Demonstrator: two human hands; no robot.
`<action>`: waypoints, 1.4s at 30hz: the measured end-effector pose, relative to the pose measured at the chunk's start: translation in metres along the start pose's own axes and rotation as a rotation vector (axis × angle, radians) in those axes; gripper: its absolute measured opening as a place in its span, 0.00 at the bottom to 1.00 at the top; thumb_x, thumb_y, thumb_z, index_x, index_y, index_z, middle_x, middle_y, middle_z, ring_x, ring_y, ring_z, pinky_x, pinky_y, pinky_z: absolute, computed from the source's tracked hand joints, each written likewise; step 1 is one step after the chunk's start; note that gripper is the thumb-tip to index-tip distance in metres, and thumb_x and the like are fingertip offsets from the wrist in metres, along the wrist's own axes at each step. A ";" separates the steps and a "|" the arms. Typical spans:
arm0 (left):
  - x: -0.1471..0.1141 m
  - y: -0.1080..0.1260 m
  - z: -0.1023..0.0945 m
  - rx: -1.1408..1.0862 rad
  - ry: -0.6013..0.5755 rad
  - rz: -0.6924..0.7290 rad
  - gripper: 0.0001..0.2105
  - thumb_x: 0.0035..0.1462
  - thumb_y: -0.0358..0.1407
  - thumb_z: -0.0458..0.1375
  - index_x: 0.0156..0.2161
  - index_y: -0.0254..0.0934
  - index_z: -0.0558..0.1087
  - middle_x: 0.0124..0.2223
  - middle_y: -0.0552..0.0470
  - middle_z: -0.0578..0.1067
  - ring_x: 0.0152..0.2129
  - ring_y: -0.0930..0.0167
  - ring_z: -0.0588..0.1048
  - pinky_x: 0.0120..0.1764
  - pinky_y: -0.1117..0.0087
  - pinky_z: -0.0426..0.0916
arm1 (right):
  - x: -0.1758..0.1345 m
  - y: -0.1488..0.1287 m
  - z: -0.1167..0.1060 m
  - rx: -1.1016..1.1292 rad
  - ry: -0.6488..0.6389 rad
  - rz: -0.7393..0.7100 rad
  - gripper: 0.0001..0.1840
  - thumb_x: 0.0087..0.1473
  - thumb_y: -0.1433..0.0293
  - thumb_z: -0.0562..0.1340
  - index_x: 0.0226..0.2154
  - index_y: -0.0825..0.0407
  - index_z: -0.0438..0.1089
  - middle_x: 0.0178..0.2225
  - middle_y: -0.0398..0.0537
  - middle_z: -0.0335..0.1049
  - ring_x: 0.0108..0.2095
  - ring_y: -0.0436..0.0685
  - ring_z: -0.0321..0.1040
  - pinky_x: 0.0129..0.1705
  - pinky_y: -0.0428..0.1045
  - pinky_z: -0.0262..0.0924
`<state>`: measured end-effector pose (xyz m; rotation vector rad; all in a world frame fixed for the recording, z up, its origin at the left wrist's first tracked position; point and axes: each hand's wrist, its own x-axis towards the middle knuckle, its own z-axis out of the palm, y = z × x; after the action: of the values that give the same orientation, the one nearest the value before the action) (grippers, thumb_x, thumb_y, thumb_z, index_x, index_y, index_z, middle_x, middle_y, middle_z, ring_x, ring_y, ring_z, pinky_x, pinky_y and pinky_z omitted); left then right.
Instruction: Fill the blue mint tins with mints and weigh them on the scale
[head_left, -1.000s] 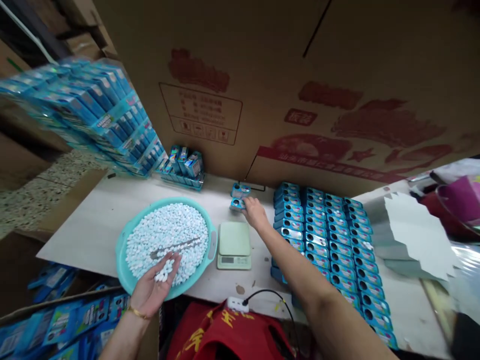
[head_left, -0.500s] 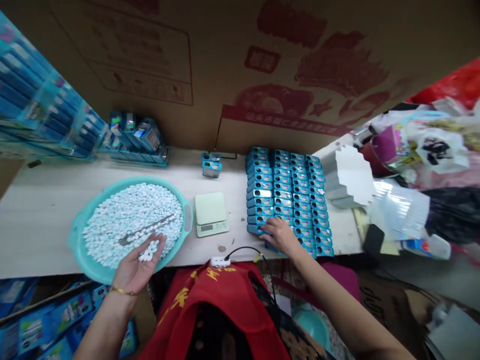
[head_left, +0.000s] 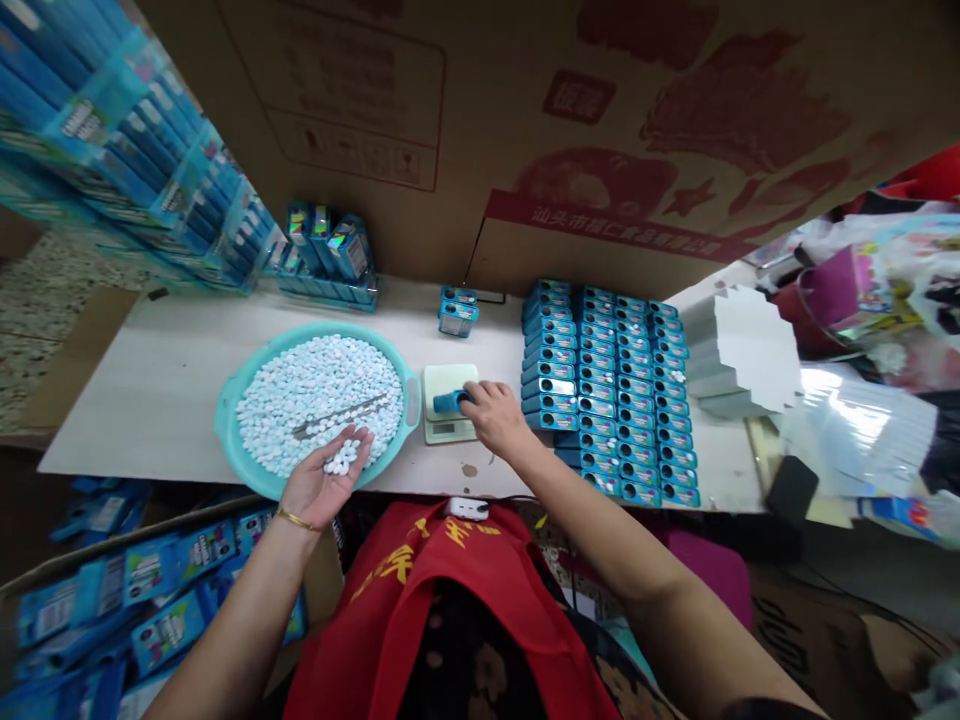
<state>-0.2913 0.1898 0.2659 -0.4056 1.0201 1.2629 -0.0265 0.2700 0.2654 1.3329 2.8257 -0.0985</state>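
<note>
Holding box (head_left: 448, 402) before Chinese-lettered carton (head_left: 510, 130)

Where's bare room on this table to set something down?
The widest bare patch of table is left of the teal basin. A smaller one lies between the two blue boxes and the rows of blue boxes. Those rows crowd the right, beside the white stack; the scale lies beneath the right hand and its blue box.

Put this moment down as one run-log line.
left hand: cupping white pellets over turquoise basin | right hand: gripping blue container over scale, contact unclear
</note>
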 end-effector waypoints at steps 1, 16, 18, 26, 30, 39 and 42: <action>-0.001 0.000 -0.004 -0.005 -0.008 0.004 0.15 0.52 0.22 0.48 0.45 0.28 0.68 0.43 0.39 0.72 0.45 0.61 0.69 0.41 0.63 0.71 | 0.016 -0.004 0.001 -0.003 -0.012 -0.019 0.14 0.54 0.75 0.50 0.37 0.50 0.68 0.44 0.52 0.61 0.41 0.59 0.54 0.40 0.54 0.48; 0.000 0.015 -0.031 -0.030 -0.027 0.071 0.15 0.52 0.22 0.48 0.46 0.25 0.65 0.47 0.36 0.69 0.47 0.61 0.66 0.43 0.64 0.70 | -0.017 0.049 0.033 0.436 0.296 0.331 0.12 0.53 0.69 0.54 0.38 0.52 0.70 0.40 0.50 0.70 0.42 0.56 0.64 0.45 0.52 0.57; 0.001 0.013 -0.024 -0.015 -0.065 0.054 0.15 0.53 0.21 0.48 0.47 0.25 0.65 0.48 0.35 0.69 0.48 0.60 0.65 0.43 0.64 0.70 | -0.023 0.054 0.036 0.484 0.331 0.375 0.12 0.52 0.69 0.54 0.38 0.52 0.70 0.39 0.50 0.70 0.42 0.56 0.65 0.46 0.52 0.58; 0.004 -0.007 0.002 0.116 -0.142 0.002 0.19 0.49 0.18 0.47 0.48 0.26 0.64 0.49 0.36 0.68 0.49 0.61 0.64 0.45 0.65 0.68 | -0.015 0.051 0.040 0.590 0.344 0.321 0.14 0.49 0.69 0.58 0.41 0.51 0.68 0.42 0.50 0.69 0.45 0.56 0.63 0.48 0.54 0.57; 0.004 -0.016 0.014 0.172 -0.136 -0.007 0.19 0.49 0.17 0.47 0.47 0.27 0.66 0.49 0.37 0.68 0.49 0.62 0.65 0.45 0.67 0.68 | -0.008 0.044 0.035 0.630 0.347 0.299 0.16 0.48 0.69 0.60 0.42 0.51 0.66 0.43 0.51 0.67 0.46 0.57 0.61 0.48 0.55 0.56; 0.010 -0.044 0.015 0.363 -0.251 -0.068 0.18 0.46 0.18 0.51 0.43 0.30 0.71 0.44 0.44 0.73 0.45 0.65 0.68 0.48 0.66 0.64 | 0.011 -0.080 0.002 0.538 0.064 -0.124 0.14 0.53 0.73 0.54 0.45 0.55 0.61 0.40 0.52 0.64 0.41 0.55 0.59 0.42 0.51 0.58; 0.010 -0.045 0.007 0.381 -0.253 -0.104 0.18 0.46 0.19 0.51 0.43 0.32 0.71 0.41 0.46 0.74 0.42 0.68 0.70 0.47 0.68 0.65 | 0.017 -0.098 0.003 0.393 -0.043 -0.172 0.09 0.52 0.76 0.53 0.38 0.57 0.64 0.36 0.51 0.63 0.38 0.56 0.59 0.36 0.49 0.59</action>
<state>-0.2478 0.1870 0.2495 -0.0034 0.9822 0.9703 -0.1126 0.2206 0.2665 1.1107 2.9816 -0.7082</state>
